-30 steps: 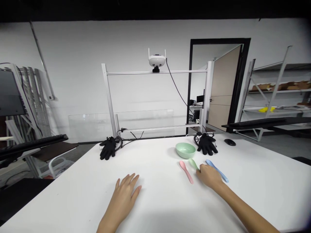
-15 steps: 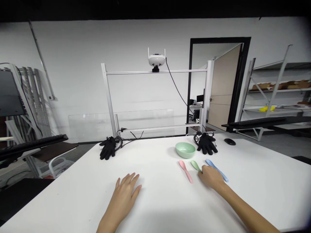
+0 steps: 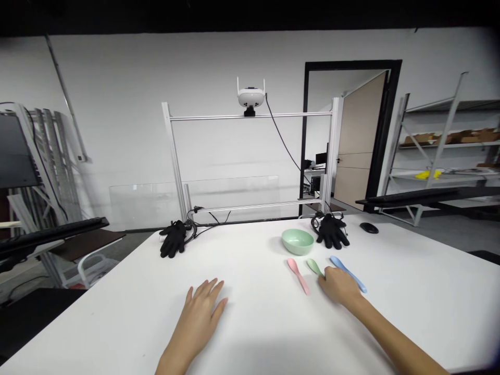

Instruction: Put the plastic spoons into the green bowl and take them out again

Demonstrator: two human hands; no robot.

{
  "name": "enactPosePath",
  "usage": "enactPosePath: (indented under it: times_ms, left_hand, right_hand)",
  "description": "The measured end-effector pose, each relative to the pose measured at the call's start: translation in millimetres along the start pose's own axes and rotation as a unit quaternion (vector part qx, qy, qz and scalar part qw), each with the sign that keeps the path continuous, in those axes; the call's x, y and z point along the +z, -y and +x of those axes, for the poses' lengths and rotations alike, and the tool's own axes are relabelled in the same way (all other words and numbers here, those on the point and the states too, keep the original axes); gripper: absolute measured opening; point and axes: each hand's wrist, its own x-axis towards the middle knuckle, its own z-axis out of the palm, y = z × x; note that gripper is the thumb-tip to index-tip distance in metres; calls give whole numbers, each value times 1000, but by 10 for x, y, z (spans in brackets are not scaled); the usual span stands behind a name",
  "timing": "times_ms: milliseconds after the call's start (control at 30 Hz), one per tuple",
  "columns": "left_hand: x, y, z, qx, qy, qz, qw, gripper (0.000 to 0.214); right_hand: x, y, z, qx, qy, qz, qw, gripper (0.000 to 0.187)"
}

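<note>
**Right hand curled around the green spoon**

From the head view, I see the right hand's fingers folded tightly round the handle, which they hide; only the pale green scoop and a bit of neck show, pointing toward the green bowl. The green spoon lies low at the white table, between the pink spoon and the blue spoon. The left hand is palm down, fingers loosely spread and released; whether it touches the white table, I can't tell.
</note>
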Motion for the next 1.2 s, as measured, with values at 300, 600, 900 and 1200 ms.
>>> enactPosePath:
  times_ms: [300,600,900,1200]
  left_hand:
    - [-16,-18,-3,1,0,-1,1000,55]
    - [-9,-16,-4,3,-7,-4,1000,54]
    - [21,4,-3,9,-21,-12,1000,54]
    - [-12,-21,7,9,-24,-6,1000,53]
  right_hand:
    - [-6,16,-22,-1,-6,-3,1000,37]
    - [-11,29,-51,0,-5,-9,1000,38]
    - [-36,32,-46,6,-1,-7,1000,38]
    - [-185,48,-107,8,-22,-23,999,42]
